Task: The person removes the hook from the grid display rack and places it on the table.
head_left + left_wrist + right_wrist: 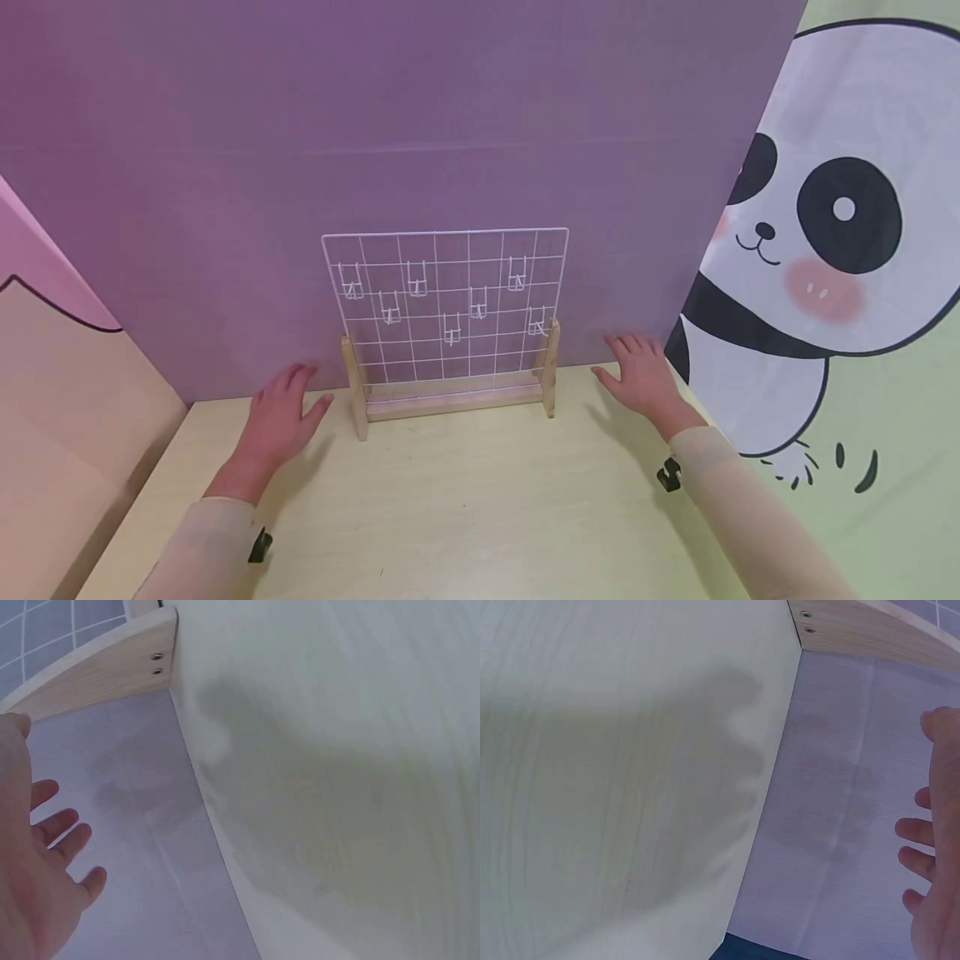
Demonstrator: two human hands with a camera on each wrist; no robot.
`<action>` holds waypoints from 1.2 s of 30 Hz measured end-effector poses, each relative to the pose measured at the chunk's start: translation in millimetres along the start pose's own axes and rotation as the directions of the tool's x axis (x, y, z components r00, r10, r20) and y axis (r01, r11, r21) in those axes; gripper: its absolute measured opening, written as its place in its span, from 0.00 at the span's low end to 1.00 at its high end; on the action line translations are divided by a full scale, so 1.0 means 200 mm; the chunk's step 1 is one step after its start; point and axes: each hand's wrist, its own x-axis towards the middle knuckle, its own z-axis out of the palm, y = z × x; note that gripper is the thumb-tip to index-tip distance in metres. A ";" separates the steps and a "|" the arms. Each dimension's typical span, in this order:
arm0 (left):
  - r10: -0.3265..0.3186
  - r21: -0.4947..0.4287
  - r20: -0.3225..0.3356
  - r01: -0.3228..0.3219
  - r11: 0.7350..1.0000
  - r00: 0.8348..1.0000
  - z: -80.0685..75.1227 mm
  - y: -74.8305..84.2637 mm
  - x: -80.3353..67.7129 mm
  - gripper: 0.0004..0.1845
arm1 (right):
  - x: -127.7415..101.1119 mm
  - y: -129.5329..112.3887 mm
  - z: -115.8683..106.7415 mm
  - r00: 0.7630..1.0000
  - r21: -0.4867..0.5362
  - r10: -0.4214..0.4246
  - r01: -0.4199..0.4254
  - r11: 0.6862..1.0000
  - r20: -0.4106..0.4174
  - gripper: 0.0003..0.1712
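Your left hand (279, 414) and right hand (640, 377) are hovering empty, fingers spread, flanking the upright wire grid rack (447, 312) lying crosswise between them, about equally near.

Both arms reach toward twelve o'clock, the left hand (281, 412) and right hand (637, 375) flat, fingers spread and relaxed, holding nothing.

Two hands show above the table (465, 500): one left hand (281, 417) and one right hand (637, 375), both with fingers spread. Between them stands one wire grid (446, 308) on one wooden stand (450, 402) with two wooden feet. Seven small hooks (477, 303) hang on the grid, as far as the thin white wire lets me count. One panda picture (825, 225) hangs beyond the right hand.
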 end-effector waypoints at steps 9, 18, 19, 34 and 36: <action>0.043 -0.148 -0.128 -0.062 0.987 0.991 -0.01 0.06 0.05 0.28 | 0.01 -0.05 -0.02 0.992 0.187 0.012 0.012 0.982 -0.125 0.32; -0.075 -0.282 -0.054 0.057 0.958 0.996 -0.01 0.11 0.08 0.32 | 0.03 -0.13 -0.06 0.963 0.333 0.003 0.090 0.939 -0.270 0.23; -0.081 -0.297 -0.054 0.062 0.953 0.995 -0.01 0.11 0.08 0.32 | 0.03 -0.14 -0.06 0.959 0.344 0.002 0.101 0.933 -0.285 0.22; -0.136 -0.566 -0.085 0.065 0.822 0.987 0.01 0.16 0.15 0.31 | 0.06 -0.26 -0.11 0.923 0.456 -0.002 0.191 0.869 -0.384 0.17; -0.146 -0.601 -0.085 0.066 0.796 0.986 0.00 0.17 0.16 0.31 | 0.06 -0.28 -0.12 0.921 0.470 -0.004 0.202 0.859 -0.389 0.16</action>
